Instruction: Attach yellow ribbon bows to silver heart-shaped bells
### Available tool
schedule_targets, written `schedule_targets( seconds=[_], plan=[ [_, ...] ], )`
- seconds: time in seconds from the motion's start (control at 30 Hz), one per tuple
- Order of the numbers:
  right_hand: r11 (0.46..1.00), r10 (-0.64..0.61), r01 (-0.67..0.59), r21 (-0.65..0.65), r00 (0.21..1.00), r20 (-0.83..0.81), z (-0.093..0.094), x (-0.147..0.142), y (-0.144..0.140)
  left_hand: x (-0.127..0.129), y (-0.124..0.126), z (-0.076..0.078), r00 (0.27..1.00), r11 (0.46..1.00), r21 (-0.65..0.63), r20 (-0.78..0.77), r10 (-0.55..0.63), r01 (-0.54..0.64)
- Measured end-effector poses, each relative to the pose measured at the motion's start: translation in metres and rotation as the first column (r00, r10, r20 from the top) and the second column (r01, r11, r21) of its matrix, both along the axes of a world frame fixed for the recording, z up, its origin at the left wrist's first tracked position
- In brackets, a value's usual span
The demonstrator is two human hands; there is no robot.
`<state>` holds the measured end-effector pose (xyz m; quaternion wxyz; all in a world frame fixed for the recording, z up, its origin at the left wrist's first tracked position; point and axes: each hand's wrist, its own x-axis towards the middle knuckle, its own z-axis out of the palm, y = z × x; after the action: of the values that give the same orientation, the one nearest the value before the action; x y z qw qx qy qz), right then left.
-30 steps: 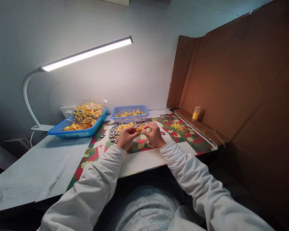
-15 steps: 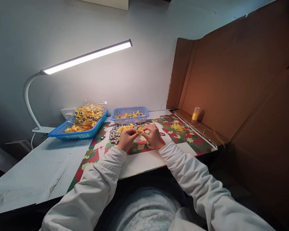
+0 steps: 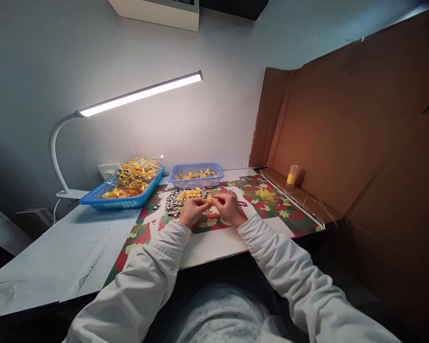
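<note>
Head view shows me two hands meeting over the patterned mat [image 3: 271, 209], a glossy sheet printed in red, green and cream stars. My left hand [image 3: 192, 211] and right hand [image 3: 229, 208] both pinch one small yellow piece [image 3: 210, 200] between their fingertips, the fingers curled in around it, just above the mat's middle. It is too small for me to tell its exact shape.

Just beyond the hands lies one heap of shiny silver round pieces [image 3: 172, 204], with a loose pile of yellow bits [image 3: 191, 194] on top of its far side. A small pink tool [image 3: 241, 203] lies touching the mat just right of my right hand.

I count two blue plastic baskets with mesh walls: the large basket [image 3: 123, 203] on the left, heaped with yellow and silver pieces under crinkled clear film, and the small basket [image 3: 196, 181] beside it, thinly filled with yellow scraps. One tangle of yellow thread [image 3: 266, 194] sits far right on the mat. One yellow spool [image 3: 291, 175] stands upright against the brown cardboard wall [image 3: 361, 119]. One white bar lamp [image 3: 139, 94] arcs overhead, lit.
</note>
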<state>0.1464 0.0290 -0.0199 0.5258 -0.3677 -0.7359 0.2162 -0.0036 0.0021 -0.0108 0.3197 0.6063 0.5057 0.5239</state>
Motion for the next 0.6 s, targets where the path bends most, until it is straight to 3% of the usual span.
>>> schedule_targets(
  seconds=[0.1, 0.27, 0.4, 0.6],
  plan=[
    [0.998, -0.052, 0.055, -0.025, 0.992, 0.112, -0.0017, 0.0016, 0.0034, 0.0005, -0.001, -0.0005, 0.999, 1.0, 0.005, -0.049, 0.008, -0.008],
    [0.999, 0.02, -0.015, -0.041, 0.991, 0.13, -0.0034, 0.0035, 0.0066, -0.0012, -0.0007, -0.0021, 0.985, 0.998, 0.053, -0.166, 0.045, -0.037],
    [1.0, 0.0, 0.002, -0.024, 0.998, 0.057, -0.004, 0.0001, 0.0052, 0.0003, -0.0012, 0.0002, 0.983, 0.997, 0.05, -0.175, 0.058, -0.05],
    [0.947, 0.155, -0.2, -0.25, 0.97, -0.188, 0.0005, -0.0046, 0.0024, 0.0005, -0.0011, 0.0013, 0.992, 0.999, -0.017, -0.125, 0.031, -0.033]
  ],
)
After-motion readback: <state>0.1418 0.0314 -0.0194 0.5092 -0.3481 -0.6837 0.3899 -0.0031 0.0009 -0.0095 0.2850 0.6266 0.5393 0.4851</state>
